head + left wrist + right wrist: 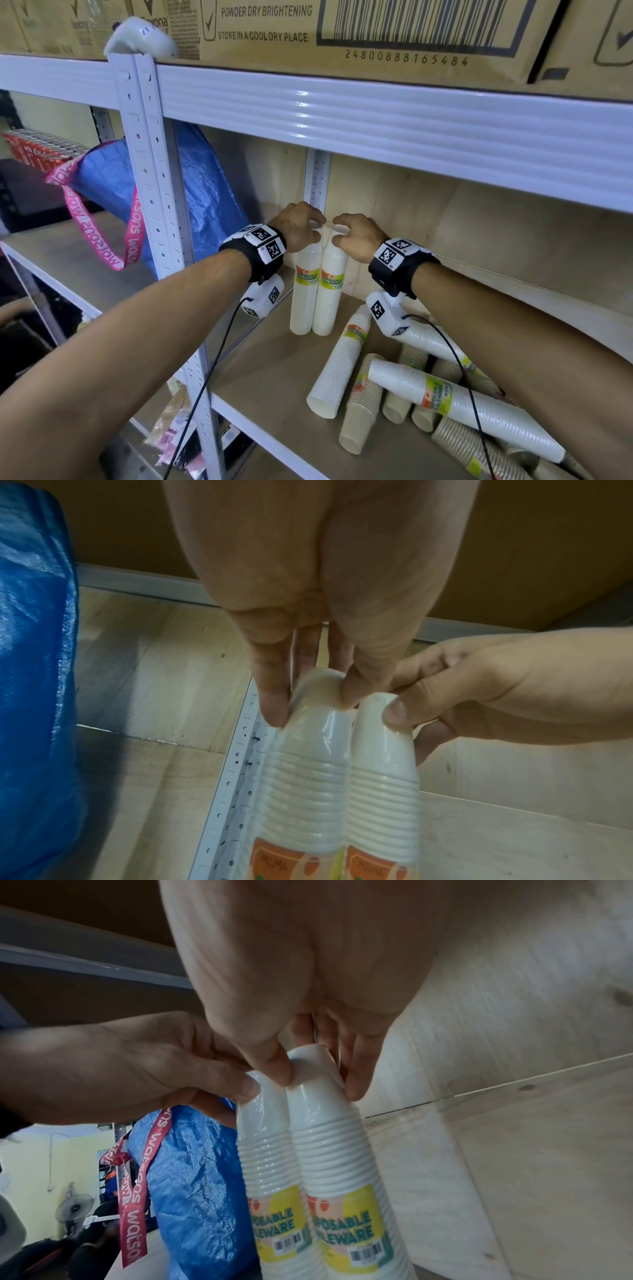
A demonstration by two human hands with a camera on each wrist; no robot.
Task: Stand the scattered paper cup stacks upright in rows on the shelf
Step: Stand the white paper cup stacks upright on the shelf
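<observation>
— White steel racking with plywood boards, that was the setting. On the shelf (274, 383), back in the left corner by the perforated upright (317, 178), two wrapped white cup stacks stood on end, touching side by side.

— Who was holding them?

— The person had both. The left hand (299, 226) pinched the top of the left stack (303, 294), thumb on one side and fingers on the other. The right hand (356, 233) gripped the top of the right stack (330, 291) in the same way.

— So which step was it?

— I judged it the settling of the first pair, steadying them before letting go. Tall and narrow, they looked easy to tip.

— And the rest?

— A heap of lying stacks (428, 390) sprawled across the board to the right, white ones and ribbed brown ones, some crossing each other. Next would likely call for a gentle release, then a reach for the nearest fallen white stack (339, 366) to stand it beside the pair.

— How did the stacks look?

— Glossy film, ridged rims, and yellow labels (346, 1221) reading "disposable tableware" in part. A blue woven bag (202, 205) hung just left of the corner.
</observation>
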